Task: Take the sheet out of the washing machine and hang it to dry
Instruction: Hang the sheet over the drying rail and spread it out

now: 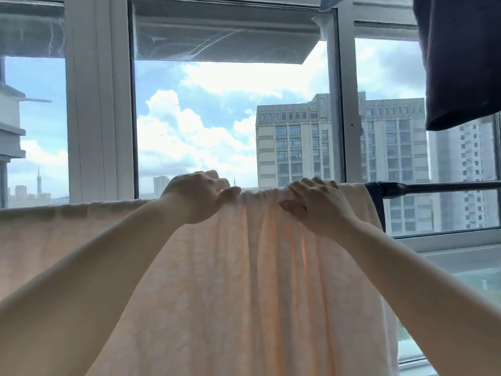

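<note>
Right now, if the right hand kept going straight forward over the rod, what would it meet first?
Probably the window glass. The right hand grips the bunched pink sheet on the rod, fingers curled over it and pointing at the window. Nothing shows between them, though depth is hard to judge.

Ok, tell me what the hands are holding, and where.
Both hands, left and right, grip the peach sheet at its bunched top fold over the drying rail.

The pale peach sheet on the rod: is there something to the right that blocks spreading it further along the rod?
Partly. The pale peach sheet is bunched between left hand and right hand. Just right of its edge a dark blue cloth hangs on the dark metal rod; beyond it the rod is bare.
</note>
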